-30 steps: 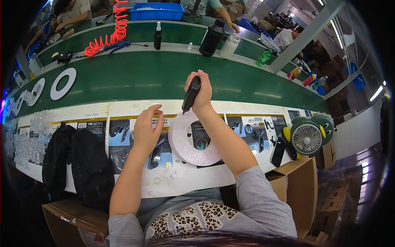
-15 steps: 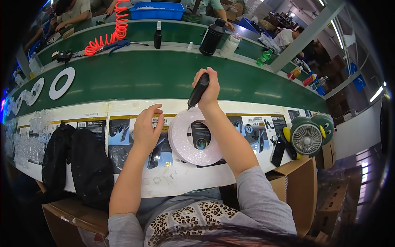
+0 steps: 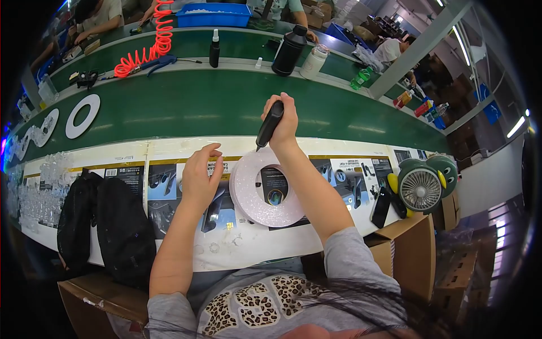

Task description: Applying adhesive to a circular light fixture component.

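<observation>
Near the top of the frame I see a blue tray and, just left of it, a red coiled air hose running down to a blue air gun. At upper center I make out a slim black spray bottle, then a large black bottle beside a white bottle, with a green bottle to their right. At middle right I have a penguin-shaped fan; below it, toward the lower right, an open cardboard box.
</observation>
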{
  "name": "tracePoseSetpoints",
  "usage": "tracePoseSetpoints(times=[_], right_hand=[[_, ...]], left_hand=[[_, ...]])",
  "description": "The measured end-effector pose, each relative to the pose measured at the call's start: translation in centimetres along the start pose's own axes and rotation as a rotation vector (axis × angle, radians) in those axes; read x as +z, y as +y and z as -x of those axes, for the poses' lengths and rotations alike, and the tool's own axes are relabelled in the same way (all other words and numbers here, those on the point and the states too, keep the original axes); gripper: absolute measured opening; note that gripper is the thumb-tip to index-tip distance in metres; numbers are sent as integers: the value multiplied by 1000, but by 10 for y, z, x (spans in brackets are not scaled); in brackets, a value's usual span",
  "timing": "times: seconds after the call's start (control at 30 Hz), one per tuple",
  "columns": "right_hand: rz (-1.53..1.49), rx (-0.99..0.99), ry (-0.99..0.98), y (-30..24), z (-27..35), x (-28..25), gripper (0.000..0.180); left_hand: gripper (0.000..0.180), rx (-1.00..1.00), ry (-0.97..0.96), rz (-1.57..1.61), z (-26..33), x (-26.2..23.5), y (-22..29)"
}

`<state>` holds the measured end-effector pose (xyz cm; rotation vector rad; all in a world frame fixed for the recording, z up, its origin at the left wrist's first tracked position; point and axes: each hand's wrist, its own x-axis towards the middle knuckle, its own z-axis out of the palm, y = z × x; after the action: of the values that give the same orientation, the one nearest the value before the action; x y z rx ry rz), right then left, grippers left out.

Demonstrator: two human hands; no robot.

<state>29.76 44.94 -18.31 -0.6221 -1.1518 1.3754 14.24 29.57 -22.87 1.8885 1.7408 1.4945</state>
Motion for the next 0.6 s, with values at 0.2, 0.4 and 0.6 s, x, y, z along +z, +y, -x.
tracePoseSetpoints(times=[0.2, 0.4, 0.6], right_hand=[[-92, 55, 103, -7, -1, -2, 45], [-450, 98, 347, -28, -4, -32, 45], [-912, 180, 447, -46, 2, -77, 35]], left_hand=[[27, -11, -7, 5, 0, -3, 5], [39, 220, -270, -14, 6, -21, 45], [56, 409, -746, -153, 30, -10, 86]])
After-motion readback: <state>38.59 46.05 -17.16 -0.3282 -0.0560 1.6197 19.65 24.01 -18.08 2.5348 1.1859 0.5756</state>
